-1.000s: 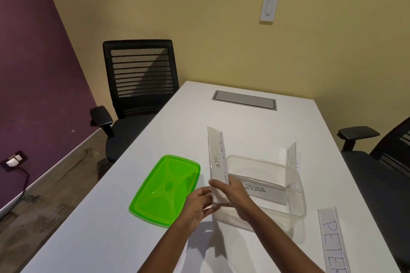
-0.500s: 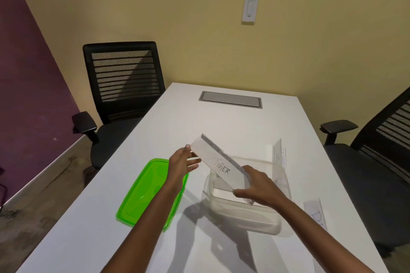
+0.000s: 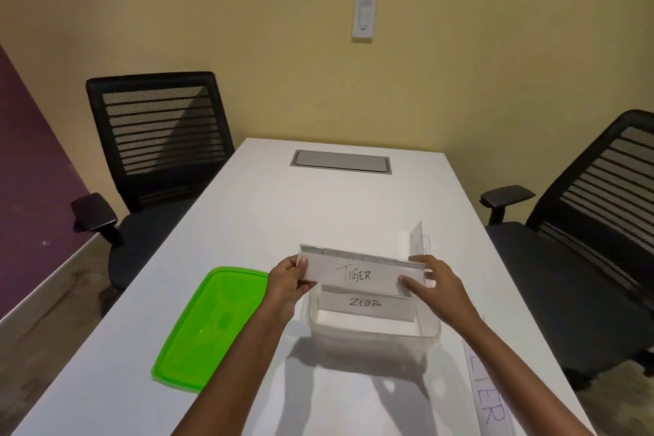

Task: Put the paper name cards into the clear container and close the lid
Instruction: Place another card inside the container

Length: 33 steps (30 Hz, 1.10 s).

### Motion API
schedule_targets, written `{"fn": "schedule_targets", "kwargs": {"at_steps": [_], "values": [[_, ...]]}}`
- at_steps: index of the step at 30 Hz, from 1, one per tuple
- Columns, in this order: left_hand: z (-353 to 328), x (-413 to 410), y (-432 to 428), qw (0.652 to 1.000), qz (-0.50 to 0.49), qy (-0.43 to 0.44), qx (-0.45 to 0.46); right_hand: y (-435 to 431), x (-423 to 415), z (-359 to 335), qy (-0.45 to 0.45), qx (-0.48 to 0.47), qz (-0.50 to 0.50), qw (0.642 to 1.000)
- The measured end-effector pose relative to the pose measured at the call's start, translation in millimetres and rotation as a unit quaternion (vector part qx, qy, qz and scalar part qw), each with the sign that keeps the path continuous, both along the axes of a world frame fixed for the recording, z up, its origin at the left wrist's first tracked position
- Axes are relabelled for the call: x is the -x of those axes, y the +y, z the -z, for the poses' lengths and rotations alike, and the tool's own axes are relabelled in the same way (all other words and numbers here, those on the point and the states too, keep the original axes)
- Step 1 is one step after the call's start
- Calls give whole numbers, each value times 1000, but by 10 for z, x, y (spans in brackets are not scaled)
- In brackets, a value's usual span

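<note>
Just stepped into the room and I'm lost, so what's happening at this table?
A person is packing paper name cards into a clear container. The left hand and right hand hold the TIGER card level by its ends over the open container. The ZEBRA card is already inside. The PETER card lies on the white table, and the green lid lies off to the left.

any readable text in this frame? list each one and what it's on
"TIGER": name card held by the left hand and right hand.
"ZEBRA": card inside the clear container.
"...TER": card on the table, start cut off.
Upright card: too faint.
Wall switch label: too small.
</note>
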<state>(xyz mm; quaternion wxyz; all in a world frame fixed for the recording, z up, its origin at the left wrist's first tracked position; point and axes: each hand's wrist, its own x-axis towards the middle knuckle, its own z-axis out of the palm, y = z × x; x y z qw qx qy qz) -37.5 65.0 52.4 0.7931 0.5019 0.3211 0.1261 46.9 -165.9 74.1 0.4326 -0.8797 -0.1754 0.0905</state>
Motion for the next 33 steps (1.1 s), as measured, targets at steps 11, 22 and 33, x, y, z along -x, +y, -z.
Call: {"fn": "schedule_targets", "kwargs": {"at_steps": [11,22,33], "values": [[349,-199,-268,969,26,128,-207,-71,-130,308,216,-64,162,961],[321,-461,-471,912,149,290,-250,52,-244,295,216,115,102,964],[526,-511,-575,811,253,399,-345,293,-150,607,156,334,-8,929]]}}
